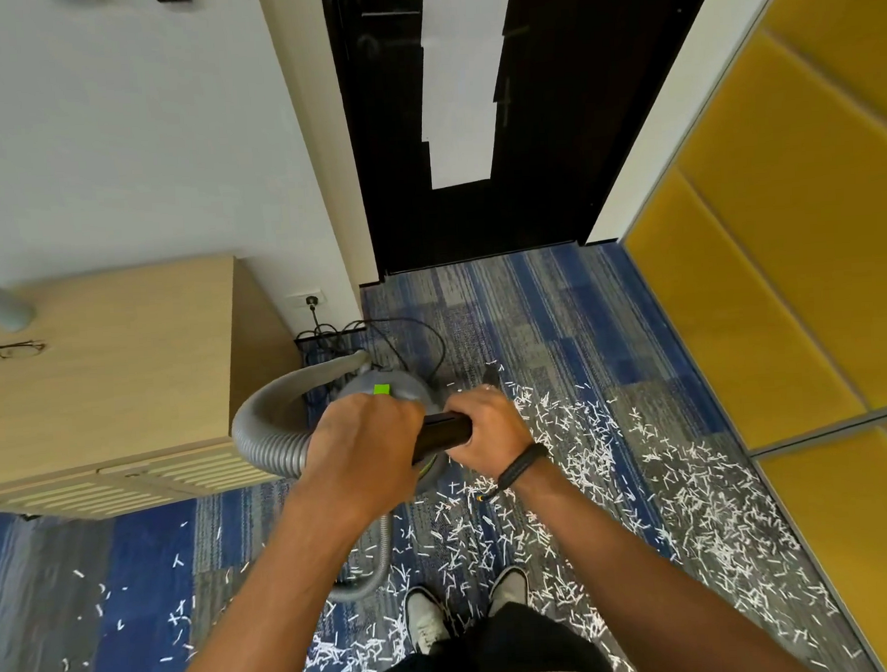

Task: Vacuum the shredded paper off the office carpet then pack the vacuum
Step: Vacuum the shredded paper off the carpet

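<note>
While gripped by both hands (370, 442), black wand (444, 433) above shredded paper (566, 463).

You have bright, even light across the room, with no hard shadows on the carpet (558, 309). The white wall (128, 146) is washed out and pale, while the dark door (402, 183) loses all detail. Your wide lens bends the door frame and the yellow panels (784, 215) strongly toward the edges. Your hands sit slightly soft; the paper shreds (697, 517) stay crisp.
</note>
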Motion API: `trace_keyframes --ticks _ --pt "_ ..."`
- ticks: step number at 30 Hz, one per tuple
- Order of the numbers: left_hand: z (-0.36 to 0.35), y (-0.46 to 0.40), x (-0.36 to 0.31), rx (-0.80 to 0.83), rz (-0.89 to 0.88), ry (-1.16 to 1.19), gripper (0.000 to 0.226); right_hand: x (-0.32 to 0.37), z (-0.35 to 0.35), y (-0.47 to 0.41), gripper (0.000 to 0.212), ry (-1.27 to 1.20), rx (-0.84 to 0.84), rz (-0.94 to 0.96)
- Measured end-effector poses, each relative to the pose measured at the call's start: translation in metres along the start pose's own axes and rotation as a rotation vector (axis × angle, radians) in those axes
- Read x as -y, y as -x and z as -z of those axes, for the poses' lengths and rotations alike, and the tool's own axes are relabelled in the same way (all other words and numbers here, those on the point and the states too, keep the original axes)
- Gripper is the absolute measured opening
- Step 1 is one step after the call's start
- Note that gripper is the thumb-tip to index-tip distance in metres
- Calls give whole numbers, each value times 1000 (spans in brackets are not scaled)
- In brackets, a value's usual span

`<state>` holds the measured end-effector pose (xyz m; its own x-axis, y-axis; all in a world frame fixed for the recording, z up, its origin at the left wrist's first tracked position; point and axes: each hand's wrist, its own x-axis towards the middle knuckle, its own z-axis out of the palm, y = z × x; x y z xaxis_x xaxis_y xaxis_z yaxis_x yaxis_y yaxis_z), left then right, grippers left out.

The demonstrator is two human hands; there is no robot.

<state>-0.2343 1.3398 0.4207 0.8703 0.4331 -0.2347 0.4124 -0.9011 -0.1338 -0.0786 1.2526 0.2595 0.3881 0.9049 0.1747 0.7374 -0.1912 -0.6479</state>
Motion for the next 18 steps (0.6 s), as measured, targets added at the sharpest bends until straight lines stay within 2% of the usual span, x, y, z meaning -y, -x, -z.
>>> trace_keyframes --ticks 2,5,8,11,14,18 --pt "-4 -11 -6 11 28 16 36 -9 5 -8 19 20 55 -32" --pt "-10 -24 -16 26 51 28 34 -22 13 -14 31 34 180 -80" --pt "-18 -31 -22 26 32 10 34 -24 26 -15 30 50 358 -133" --pt "-20 -35 -29 28 21 -39 38 -12 41 -14 40 43 476 -97" --pt "-14 -41 -40 37 11 -33 41 -4 50 -18 45 10 492 -48" --pt "0 -47 -51 25 6 -27 37 -13 60 -23 46 128 458 -62"
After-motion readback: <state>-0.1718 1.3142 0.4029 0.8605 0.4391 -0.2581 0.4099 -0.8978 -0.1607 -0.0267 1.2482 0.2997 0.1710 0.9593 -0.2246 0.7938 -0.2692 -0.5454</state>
